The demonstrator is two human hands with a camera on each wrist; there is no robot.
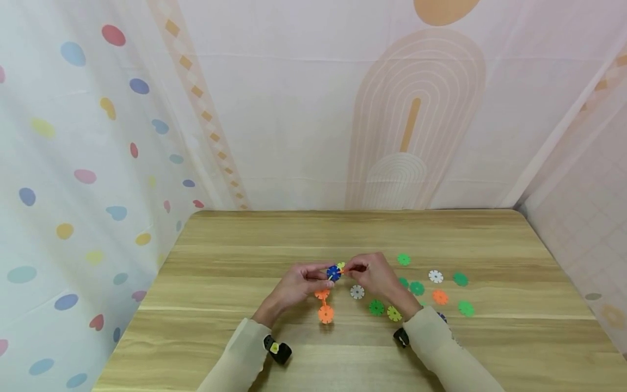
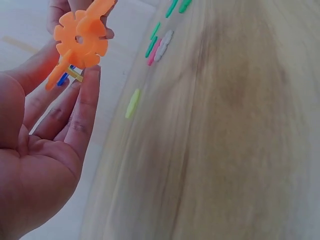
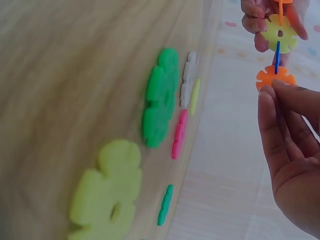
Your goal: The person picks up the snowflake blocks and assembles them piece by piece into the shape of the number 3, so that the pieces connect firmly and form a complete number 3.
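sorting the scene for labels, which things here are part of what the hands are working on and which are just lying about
In hand:
left hand
right hand
joined disc chain

Lying about:
white disc
loose green discs
orange disc
table

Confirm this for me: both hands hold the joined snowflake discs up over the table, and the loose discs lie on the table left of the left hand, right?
Not quite. Both hands, left hand and right hand, do hold the joined snowflake discs over the table, but the loose discs lie around and right of the right hand, as the head view shows.
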